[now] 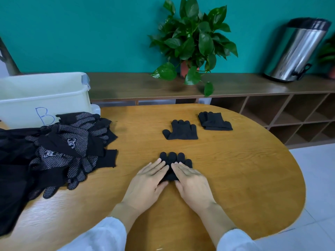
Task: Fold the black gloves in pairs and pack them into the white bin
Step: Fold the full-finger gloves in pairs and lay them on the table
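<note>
A black glove (174,158) lies flat at the middle of the wooden table (244,178), fingers pointing away from me. My left hand (148,183) and my right hand (192,183) press side by side on its lower part with straight fingers; the cuff is hidden under them. Farther back lie a flat black glove (180,130) and a folded black glove bundle (214,121). A heap of black dotted gloves (72,147) covers the table's left side. The white bin (41,98), marked with a blue B, stands behind the heap.
A low wooden shelf unit (272,109) runs behind the table. On it stand a potted green plant (192,44) and a tilted steel canister (297,49). Grey floor tiles (317,178) show past the table's rounded right edge.
</note>
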### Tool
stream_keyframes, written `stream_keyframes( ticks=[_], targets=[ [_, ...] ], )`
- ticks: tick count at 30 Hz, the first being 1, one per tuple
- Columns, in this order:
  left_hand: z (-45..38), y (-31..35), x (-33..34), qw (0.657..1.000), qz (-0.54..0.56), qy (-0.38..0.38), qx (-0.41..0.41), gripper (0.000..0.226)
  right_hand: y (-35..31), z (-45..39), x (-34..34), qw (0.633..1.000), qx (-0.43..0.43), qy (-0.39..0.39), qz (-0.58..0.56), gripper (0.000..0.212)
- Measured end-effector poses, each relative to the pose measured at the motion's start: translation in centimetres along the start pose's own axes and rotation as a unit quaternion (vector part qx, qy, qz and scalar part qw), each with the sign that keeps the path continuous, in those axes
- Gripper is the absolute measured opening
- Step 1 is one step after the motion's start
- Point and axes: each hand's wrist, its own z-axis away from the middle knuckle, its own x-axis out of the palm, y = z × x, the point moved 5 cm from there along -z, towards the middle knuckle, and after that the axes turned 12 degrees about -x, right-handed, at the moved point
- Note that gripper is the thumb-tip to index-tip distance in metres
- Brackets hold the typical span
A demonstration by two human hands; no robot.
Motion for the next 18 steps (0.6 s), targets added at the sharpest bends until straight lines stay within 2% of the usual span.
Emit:
stream_keyframes(
  ticks=[6,14,18],
  targets=[
    [-0.9,0.4,-0.5,0.997,-0.06,0.034,0.035,0.061,-0.4,-0.2,-0.8,0.999,-0.032,0.024,0.006,0.054],
    [-4.2,2.3,-5.1,0.991,-0.057,0.087,0.086,0.057,1.2,-2.8,-5.6,0.997,-0.054,0.057,0.009,0.055],
    [-7.5,3.8,-7.7,0.987,-0.082,0.098,0.098,0.054,3.3,-5.2,-8.6,0.998,-0.048,0.047,-0.001,0.043]
  ],
)
